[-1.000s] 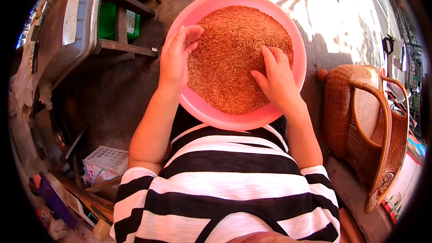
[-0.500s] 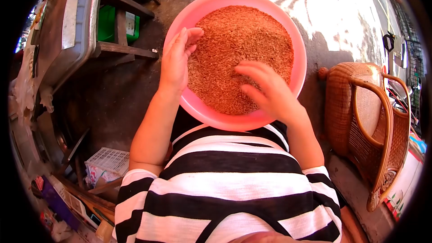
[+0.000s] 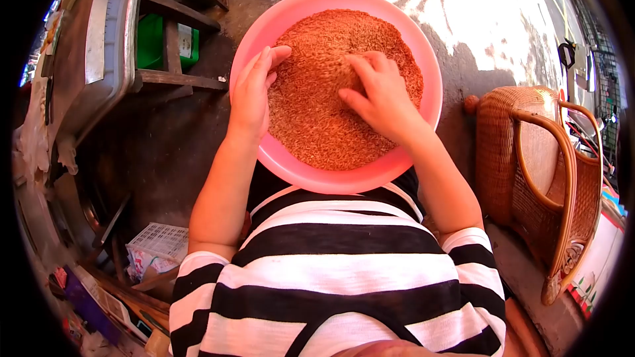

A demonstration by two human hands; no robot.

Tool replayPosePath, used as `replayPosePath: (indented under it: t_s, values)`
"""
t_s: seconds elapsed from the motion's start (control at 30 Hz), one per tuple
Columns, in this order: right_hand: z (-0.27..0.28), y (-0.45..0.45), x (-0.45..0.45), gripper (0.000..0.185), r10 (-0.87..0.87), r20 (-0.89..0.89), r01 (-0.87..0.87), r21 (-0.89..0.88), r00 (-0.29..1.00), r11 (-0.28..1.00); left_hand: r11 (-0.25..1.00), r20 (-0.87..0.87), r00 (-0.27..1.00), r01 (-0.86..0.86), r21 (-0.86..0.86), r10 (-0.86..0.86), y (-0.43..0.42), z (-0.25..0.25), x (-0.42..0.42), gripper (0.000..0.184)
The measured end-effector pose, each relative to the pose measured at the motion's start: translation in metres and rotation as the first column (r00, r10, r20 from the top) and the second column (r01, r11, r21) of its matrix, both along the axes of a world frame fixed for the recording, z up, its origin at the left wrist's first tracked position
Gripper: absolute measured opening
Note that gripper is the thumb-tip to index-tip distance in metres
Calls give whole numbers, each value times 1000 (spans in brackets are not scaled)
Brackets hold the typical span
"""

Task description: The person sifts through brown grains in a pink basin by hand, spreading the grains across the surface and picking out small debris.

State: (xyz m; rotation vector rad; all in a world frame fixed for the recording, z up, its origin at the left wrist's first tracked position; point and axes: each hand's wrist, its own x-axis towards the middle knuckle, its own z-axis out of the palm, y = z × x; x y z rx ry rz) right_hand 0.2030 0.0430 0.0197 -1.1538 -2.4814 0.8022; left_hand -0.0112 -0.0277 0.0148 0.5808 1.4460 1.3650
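A pink plastic basin sits at my lap, holding a broad heap of reddish-brown grain that looks like rice. At the basin's left side, my left hand is half curved over the rim and the grain's edge, its fingers stretched and nothing seen in it. Over the right half of the heap is my right hand, fingers bent, with the thumb apart from them. Blurred grains show just left of its fingertips. Whether any grain lies in its palm is hidden.
A wicker chair stands to the right. To the left are a wooden frame with a green container behind its bars, and a white plastic basket lower down. Sunlight falls on the concrete floor.
My right hand has moved up and slightly left over the grain, and grains near its fingertips are now blurred. My left hand stays by the rim; the whole view has shifted slightly.
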Motion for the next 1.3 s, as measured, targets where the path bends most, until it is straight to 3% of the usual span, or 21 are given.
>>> replayPosePath:
  t_s: [0.17,0.23,0.3,0.37,0.5,0.53,0.63,0.73,0.83,0.87,0.9,1.07,1.17,1.23,1.3]
  values:
    - [15,-58,-8,61,206,194,-225,80,959,971,999,-8,999,33,21,-33,1,-2,-2,40]
    - [24,-61,-1,58,320,183,-326,-2,929,946,999,-6,999,41,33,-41,1,-3,-1,40]
    - [29,-51,10,54,274,35,-269,-102,961,958,999,-14,999,36,29,-36,1,-2,-1,40]
    - [35,-34,24,53,162,-34,-165,-103,986,981,999,-30,999,45,30,-44,0,-3,-1,41]
    - [16,-5,51,61,-262,-117,237,-194,958,952,998,-19,999,43,46,-42,-1,-4,-1,41]
    - [13,-2,51,62,-464,-374,132,-648,803,750,997,-11,999,46,56,-46,-1,-4,0,40]
    - [-3,-7,41,62,-675,-477,105,-769,563,631,997,-3,999,46,65,-46,-1,-5,-1,38]
    - [-6,-5,39,55,-770,-398,45,-875,498,481,998,-18,999,43,48,-42,0,-6,0,38]
    - [-1,-14,35,45,-695,-371,-61,-902,616,428,998,-15,999,34,52,-33,-1,-7,0,38]
    - [-4,-19,32,40,-473,-384,8,-770,793,638,998,-11,999,34,57,-34,-1,-7,0,38]
    - [-4,-32,26,42,-328,-386,32,-605,862,795,997,-9,999,33,63,-33,-1,-7,0,38]
    - [26,-43,6,46,-10,-351,-161,-453,936,877,996,-15,999,53,68,-52,-1,-8,1,38]
    - [26,0,5,47,-59,-372,16,-118,926,993,994,-30,997,75,81,-73,1,-13,-2,39]
    - [14,58,2,46,-125,-271,64,-224,954,973,994,-25,997,79,77,-78,3,-14,-2,39]
    - [-7,85,-1,44,-59,-203,23,-174,977,984,997,-25,998,54,50,-53,4,-12,-3,40]
